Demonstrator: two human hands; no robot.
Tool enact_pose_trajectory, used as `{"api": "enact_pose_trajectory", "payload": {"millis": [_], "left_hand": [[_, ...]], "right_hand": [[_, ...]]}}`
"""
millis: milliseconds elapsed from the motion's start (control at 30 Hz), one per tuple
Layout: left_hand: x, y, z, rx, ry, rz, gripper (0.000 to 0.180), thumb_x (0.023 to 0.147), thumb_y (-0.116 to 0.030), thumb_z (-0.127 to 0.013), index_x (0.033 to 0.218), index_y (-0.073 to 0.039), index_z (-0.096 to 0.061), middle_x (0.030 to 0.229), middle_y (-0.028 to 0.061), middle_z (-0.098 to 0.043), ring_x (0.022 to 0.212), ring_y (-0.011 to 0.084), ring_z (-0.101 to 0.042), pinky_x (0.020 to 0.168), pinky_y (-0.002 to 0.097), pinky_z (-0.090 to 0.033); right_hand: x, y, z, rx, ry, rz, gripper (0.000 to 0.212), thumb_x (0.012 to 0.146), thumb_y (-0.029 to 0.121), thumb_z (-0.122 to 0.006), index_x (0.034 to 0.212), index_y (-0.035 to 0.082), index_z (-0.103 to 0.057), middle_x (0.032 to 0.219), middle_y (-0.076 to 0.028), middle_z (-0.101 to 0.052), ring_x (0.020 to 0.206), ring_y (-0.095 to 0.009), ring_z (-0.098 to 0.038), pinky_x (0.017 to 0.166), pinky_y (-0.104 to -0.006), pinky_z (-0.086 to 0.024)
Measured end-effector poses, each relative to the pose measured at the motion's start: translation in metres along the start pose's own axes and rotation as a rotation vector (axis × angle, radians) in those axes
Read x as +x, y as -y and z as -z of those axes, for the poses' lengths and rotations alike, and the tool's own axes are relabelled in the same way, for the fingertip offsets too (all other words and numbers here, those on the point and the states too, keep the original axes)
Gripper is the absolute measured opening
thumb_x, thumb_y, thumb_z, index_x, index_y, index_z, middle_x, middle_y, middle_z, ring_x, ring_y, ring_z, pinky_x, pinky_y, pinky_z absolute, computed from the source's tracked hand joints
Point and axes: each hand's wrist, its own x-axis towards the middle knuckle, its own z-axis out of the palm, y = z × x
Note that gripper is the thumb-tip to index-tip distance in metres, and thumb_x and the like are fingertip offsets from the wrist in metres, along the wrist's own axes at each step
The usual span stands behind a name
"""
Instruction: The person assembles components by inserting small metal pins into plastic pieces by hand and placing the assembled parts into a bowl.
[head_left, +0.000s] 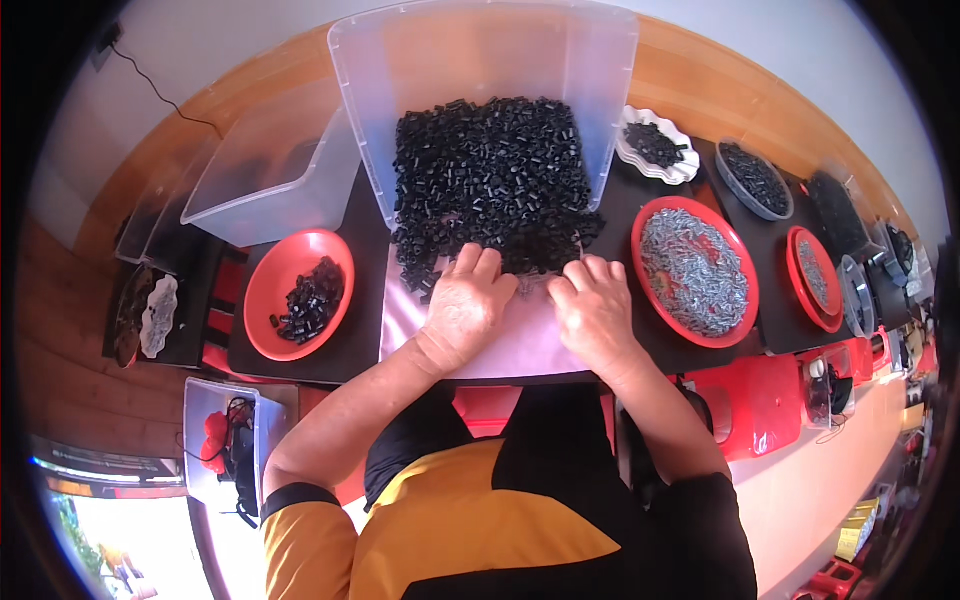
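A large pile of small black plastic pieces (490, 170), many of them short and tube-like, spills out of a clear plastic bin (480, 50) onto a pink sheet (530, 335). At the near edge of the pile, my left hand (468, 308) is closed, fingers curled and thumb pointing inward. My right hand (594, 312) is closed too, a short way to the right, by the same edge. What either hand pinches is too small or hidden to name. A few thin silvery bits show between the hands. Both forearms reach in from below.
A red bowl (258, 300) with some black pieces stands left, before an open clear bin (250, 215). To the right are a red bowl (740, 310) of silver screws, a white scalloped dish (680, 172) and a clear bowl (770, 212) of black pieces. A red stool (750, 400) stands below.
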Motion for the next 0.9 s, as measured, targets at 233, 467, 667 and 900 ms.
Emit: {"api": "enact_pose_trajectory", "payload": {"millis": [233, 467, 667, 900], "left_hand": [[-0.001, 0.001, -0.005, 0.151, 0.065, -0.080, 0.010, 0.069, -0.014, -0.062, 0.074, -0.006, -0.059, 0.087, 0.0111, -0.053, 0.088, 0.0284, -0.053, 0.070, 0.0364, -0.052], [-0.010, -0.010, 0.015, 0.159, 0.129, -0.097, 0.011, 0.070, -0.014, -0.060, 0.076, -0.005, -0.059, 0.088, 0.0109, -0.054, 0.088, 0.0276, -0.054, 0.071, 0.0385, -0.050], [-0.009, -0.020, 0.015, 0.055, 0.045, -0.060, 0.011, 0.068, -0.010, -0.063, 0.076, -0.004, -0.058, 0.086, 0.0100, -0.053, 0.086, 0.0277, -0.053, 0.070, 0.0384, -0.049], [0.022, -0.033, -0.023, 0.059, 0.104, -0.178, 0.012, 0.069, -0.014, -0.061, 0.077, -0.004, -0.061, 0.087, 0.0103, -0.055, 0.090, 0.0274, -0.053, 0.069, 0.0380, -0.049]], "right_hand": [[-0.002, -0.006, 0.008, 0.102, 0.051, -0.019, 0.008, 0.070, 0.012, -0.067, 0.076, 0.010, -0.063, 0.083, -0.005, -0.054, 0.086, -0.025, -0.054, 0.074, -0.0407, -0.039], [0.000, -0.006, 0.009, 0.082, 0.036, -0.009, 0.012, 0.070, 0.009, -0.066, 0.081, 0.009, -0.061, 0.085, -0.006, -0.053, 0.088, -0.026, -0.054, 0.075, -0.0414, -0.039], [0.002, -0.001, 0.018, 0.314, -0.262, -0.181, 0.023, 0.071, -0.004, -0.066, 0.090, 0.009, -0.063, 0.082, -0.004, -0.061, 0.078, -0.027, -0.060, 0.068, -0.0396, -0.042], [-0.025, 0.006, 0.019, 0.740, -0.352, -0.506, 0.013, 0.082, -0.006, -0.067, 0.092, 0.001, -0.065, 0.081, -0.008, -0.065, 0.068, -0.018, -0.062, 0.062, -0.0286, -0.048]]}}
